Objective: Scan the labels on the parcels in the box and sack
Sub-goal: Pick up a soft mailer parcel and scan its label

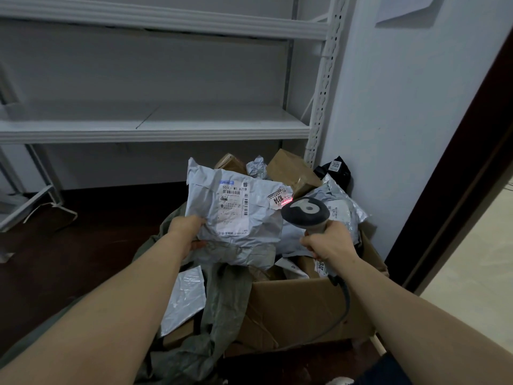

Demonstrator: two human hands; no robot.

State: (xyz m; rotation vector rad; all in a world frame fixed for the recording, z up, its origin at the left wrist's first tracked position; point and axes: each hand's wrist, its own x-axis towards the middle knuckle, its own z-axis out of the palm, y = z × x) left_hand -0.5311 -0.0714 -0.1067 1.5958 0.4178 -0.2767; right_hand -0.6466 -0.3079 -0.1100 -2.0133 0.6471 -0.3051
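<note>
- cardboard box (299, 309) & sack (222, 301) nearest, parcels in both.
- left hand (188, 232) grip pinches grey poly mailer (236, 237) above them; right hand (330, 243) grip wraps barcode scanner (305, 211).
- red beam on 1014 sticker (277, 200): scan in hand; next prob. calls for another parcel.

White metal shelving unit (155, 129) stands against the back wall, two shelf levels in view. Its perforated upright (325, 87) sits just beside the white side wall (402, 120). A paper sheet (408, 6) is fixed high on that wall. Dark door frame (455, 204) at right, pale floor (477, 273) beyond it. Dark floor (83, 245) under the shelving. A second rack (25, 204) shows in part at left.
</note>
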